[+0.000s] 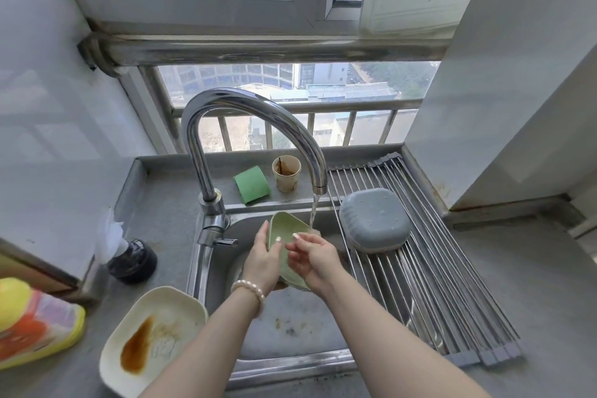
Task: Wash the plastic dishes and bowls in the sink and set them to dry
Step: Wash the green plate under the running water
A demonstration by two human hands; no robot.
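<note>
A pale green plastic dish (286,229) stands on edge over the steel sink (290,317), just left of the water stream (313,213) from the curved tap (252,107). My left hand (263,260) grips its left rim. My right hand (311,257) rests against the dish's inner face with fingers spread, holding nothing. A blue-grey bowl (374,220) lies upside down on the roll-up drying rack (429,275) to the right. A cream dish (151,342) with a brown sauce stain sits on the counter at the sink's left front corner.
A green sponge (252,184) and a stained paper cup (286,173) sit on the ledge behind the sink. A yellow detergent bottle (32,323) lies at far left, with a dark round object (132,262) beside it. A white wall stands at right.
</note>
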